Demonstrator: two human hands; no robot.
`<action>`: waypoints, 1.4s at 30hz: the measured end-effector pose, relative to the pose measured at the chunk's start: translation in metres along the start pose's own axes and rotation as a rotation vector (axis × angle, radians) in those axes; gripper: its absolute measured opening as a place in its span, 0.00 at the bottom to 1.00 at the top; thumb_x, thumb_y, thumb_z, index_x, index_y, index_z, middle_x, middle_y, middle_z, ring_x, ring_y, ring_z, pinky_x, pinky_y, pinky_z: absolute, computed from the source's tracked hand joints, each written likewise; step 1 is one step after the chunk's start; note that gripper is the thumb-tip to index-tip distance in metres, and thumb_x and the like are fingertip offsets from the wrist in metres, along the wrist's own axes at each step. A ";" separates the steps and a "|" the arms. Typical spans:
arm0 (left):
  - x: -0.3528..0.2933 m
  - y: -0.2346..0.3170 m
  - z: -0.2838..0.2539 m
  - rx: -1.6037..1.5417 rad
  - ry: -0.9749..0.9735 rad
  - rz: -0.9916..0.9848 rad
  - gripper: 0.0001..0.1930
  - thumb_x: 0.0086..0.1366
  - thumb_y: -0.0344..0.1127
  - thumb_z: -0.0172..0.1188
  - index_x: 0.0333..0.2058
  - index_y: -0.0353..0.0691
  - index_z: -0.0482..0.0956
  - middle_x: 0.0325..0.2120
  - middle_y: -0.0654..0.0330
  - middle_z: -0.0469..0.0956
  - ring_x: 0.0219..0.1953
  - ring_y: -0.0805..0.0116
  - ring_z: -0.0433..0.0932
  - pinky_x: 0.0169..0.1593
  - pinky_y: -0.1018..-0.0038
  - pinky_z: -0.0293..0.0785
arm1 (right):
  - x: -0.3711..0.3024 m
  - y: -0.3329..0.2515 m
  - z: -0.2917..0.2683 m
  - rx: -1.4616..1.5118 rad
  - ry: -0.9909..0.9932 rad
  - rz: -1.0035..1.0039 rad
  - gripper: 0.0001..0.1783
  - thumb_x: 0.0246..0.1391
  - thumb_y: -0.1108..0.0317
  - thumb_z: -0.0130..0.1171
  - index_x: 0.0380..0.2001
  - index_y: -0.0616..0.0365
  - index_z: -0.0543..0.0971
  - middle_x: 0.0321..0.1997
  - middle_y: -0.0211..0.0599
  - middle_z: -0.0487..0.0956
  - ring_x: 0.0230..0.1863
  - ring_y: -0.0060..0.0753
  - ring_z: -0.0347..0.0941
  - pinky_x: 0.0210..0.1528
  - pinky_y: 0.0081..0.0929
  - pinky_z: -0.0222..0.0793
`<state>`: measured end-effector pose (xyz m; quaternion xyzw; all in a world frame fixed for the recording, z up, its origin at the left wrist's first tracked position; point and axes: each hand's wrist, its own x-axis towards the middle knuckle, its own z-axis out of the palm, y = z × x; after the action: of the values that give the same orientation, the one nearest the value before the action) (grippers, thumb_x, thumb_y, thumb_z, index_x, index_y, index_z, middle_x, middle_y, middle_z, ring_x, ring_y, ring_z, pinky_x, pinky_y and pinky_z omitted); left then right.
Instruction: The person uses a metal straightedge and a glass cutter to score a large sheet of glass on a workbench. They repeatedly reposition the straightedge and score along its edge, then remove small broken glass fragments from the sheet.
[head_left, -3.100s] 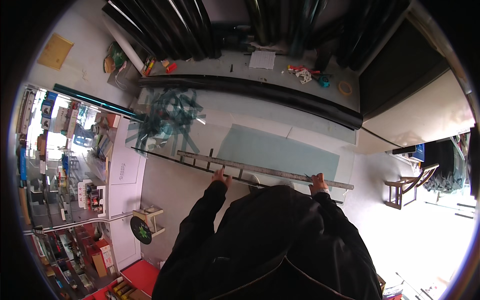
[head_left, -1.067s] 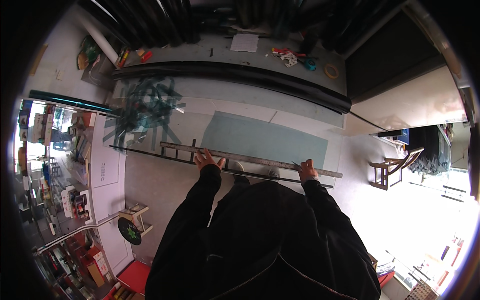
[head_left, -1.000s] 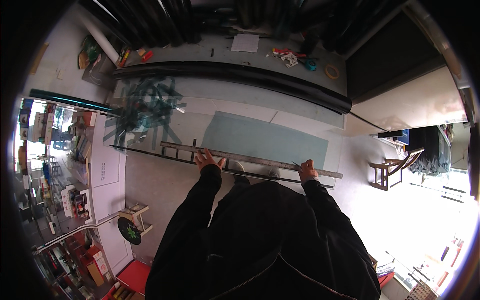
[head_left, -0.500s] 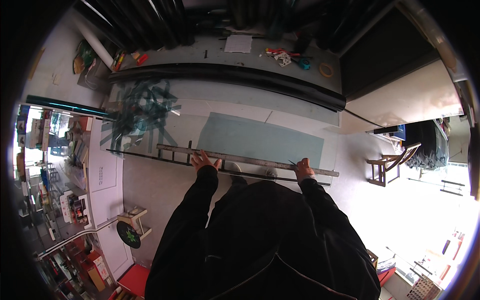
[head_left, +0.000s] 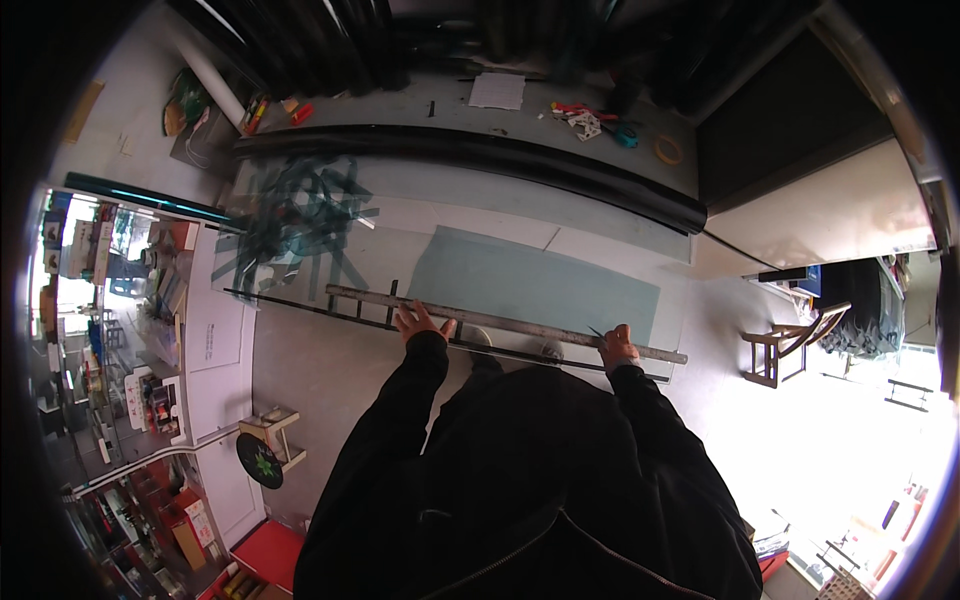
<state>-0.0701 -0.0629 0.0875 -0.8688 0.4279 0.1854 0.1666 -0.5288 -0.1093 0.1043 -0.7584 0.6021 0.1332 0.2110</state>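
Note:
A long, narrow, worn metal straightedge point(head_left: 510, 323) lies across the front part of a bluish-grey translucent sheet point(head_left: 540, 283) on the table. Toward its left part, my left hand point(head_left: 424, 324) presses on the straightedge with fingers spread. My right hand point(head_left: 620, 348) is closed near the bar's right end. A thin, dark, pointed tool point(head_left: 596, 331) sticks out from its fingers to the left; its handle is hidden in the hand, so its exact kind is unclear.
Tangled translucent strips point(head_left: 300, 215) are heaped at the table's left. Behind the sheet runs a long black roll point(head_left: 480, 158). Farther back are white paper point(head_left: 497, 91), a blue tape measure point(head_left: 626, 136) and a tape ring point(head_left: 668, 150). A wooden chair point(head_left: 790, 343) stands at right, a stool point(head_left: 272, 438) at left.
The whole view has shifted and tilted slightly. Both hands keep about the same places along the straightedge, and the sheet under it looks unmoved.

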 end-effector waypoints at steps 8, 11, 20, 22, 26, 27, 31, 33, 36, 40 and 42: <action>-0.003 -0.002 -0.006 0.058 0.058 0.030 0.63 0.54 0.80 0.54 0.72 0.32 0.48 0.73 0.44 0.48 0.75 0.49 0.46 0.76 0.59 0.40 | 0.035 -0.029 0.006 0.283 0.241 -0.278 0.13 0.57 0.65 0.57 0.43 0.59 0.77 0.46 0.48 0.74 0.50 0.55 0.73 0.50 0.46 0.74; -0.006 -0.002 -0.010 0.024 0.074 0.018 0.62 0.54 0.80 0.53 0.71 0.30 0.52 0.73 0.44 0.49 0.75 0.49 0.46 0.76 0.60 0.41 | 0.065 -0.077 0.000 0.248 0.123 -0.327 0.11 0.56 0.66 0.56 0.39 0.60 0.79 0.42 0.50 0.76 0.47 0.55 0.73 0.49 0.49 0.72; -0.004 -0.007 -0.012 -0.033 0.076 0.017 0.60 0.56 0.78 0.55 0.69 0.29 0.55 0.71 0.38 0.50 0.74 0.46 0.45 0.75 0.56 0.38 | 0.131 -0.231 0.018 0.051 0.079 -0.732 0.07 0.54 0.64 0.55 0.31 0.53 0.77 0.37 0.39 0.76 0.46 0.44 0.74 0.45 0.41 0.77; -0.004 -0.008 -0.016 -0.048 0.046 0.013 0.59 0.56 0.76 0.56 0.69 0.28 0.54 0.71 0.36 0.49 0.74 0.44 0.44 0.75 0.55 0.38 | 0.140 -0.267 0.023 0.046 0.068 -0.726 0.07 0.53 0.64 0.56 0.29 0.53 0.78 0.37 0.36 0.76 0.46 0.42 0.73 0.44 0.39 0.77; -0.004 -0.010 -0.023 -0.127 -0.018 0.002 0.60 0.54 0.71 0.62 0.70 0.28 0.50 0.71 0.35 0.45 0.74 0.40 0.41 0.75 0.54 0.37 | 0.149 -0.325 0.018 -0.106 0.088 -0.862 0.07 0.55 0.63 0.55 0.27 0.52 0.78 0.36 0.33 0.74 0.44 0.39 0.73 0.41 0.35 0.78; -0.003 -0.008 -0.025 -0.152 -0.030 -0.001 0.61 0.54 0.70 0.64 0.71 0.28 0.49 0.72 0.35 0.44 0.74 0.39 0.41 0.75 0.53 0.37 | 0.152 -0.336 0.016 -0.128 0.134 -0.912 0.08 0.56 0.63 0.54 0.27 0.51 0.78 0.35 0.33 0.73 0.43 0.38 0.72 0.40 0.34 0.78; -0.002 -0.001 -0.022 -0.240 -0.010 -0.087 0.58 0.51 0.59 0.71 0.71 0.33 0.49 0.73 0.40 0.41 0.74 0.39 0.41 0.70 0.51 0.52 | 0.156 -0.368 0.023 -0.014 0.158 -0.815 0.08 0.57 0.64 0.55 0.26 0.51 0.78 0.36 0.33 0.74 0.43 0.40 0.72 0.39 0.36 0.78; 0.001 -0.001 -0.015 -0.247 0.000 -0.105 0.56 0.52 0.57 0.69 0.71 0.33 0.50 0.73 0.40 0.41 0.74 0.39 0.40 0.69 0.51 0.53 | 0.155 -0.377 0.032 0.103 0.099 -0.613 0.06 0.56 0.64 0.55 0.27 0.51 0.78 0.36 0.33 0.74 0.42 0.41 0.74 0.39 0.37 0.79; 0.006 0.001 0.000 -0.231 0.034 -0.119 0.53 0.54 0.56 0.67 0.70 0.34 0.51 0.73 0.40 0.40 0.74 0.40 0.40 0.69 0.50 0.54 | 0.161 -0.380 0.036 -0.010 0.054 -0.702 0.05 0.56 0.64 0.56 0.31 0.52 0.77 0.37 0.36 0.75 0.40 0.44 0.76 0.38 0.41 0.79; 0.011 0.007 0.018 -0.255 0.105 -0.145 0.50 0.57 0.56 0.64 0.70 0.34 0.53 0.73 0.40 0.40 0.74 0.39 0.41 0.68 0.50 0.55 | 0.155 -0.381 0.031 0.134 0.074 -0.648 0.05 0.54 0.63 0.59 0.31 0.51 0.77 0.37 0.36 0.75 0.38 0.46 0.78 0.37 0.42 0.79; 0.012 0.009 0.023 -0.217 0.164 -0.143 0.49 0.57 0.55 0.63 0.69 0.34 0.54 0.73 0.40 0.40 0.74 0.39 0.42 0.68 0.50 0.55 | 0.153 -0.384 0.026 0.126 0.065 -0.644 0.05 0.54 0.63 0.59 0.31 0.51 0.77 0.36 0.36 0.76 0.37 0.46 0.79 0.37 0.42 0.79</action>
<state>-0.0742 -0.0660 0.0604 -0.9221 0.3546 0.1466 0.0492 -0.1183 -0.1567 0.0724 -0.8991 0.3450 -0.0022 0.2694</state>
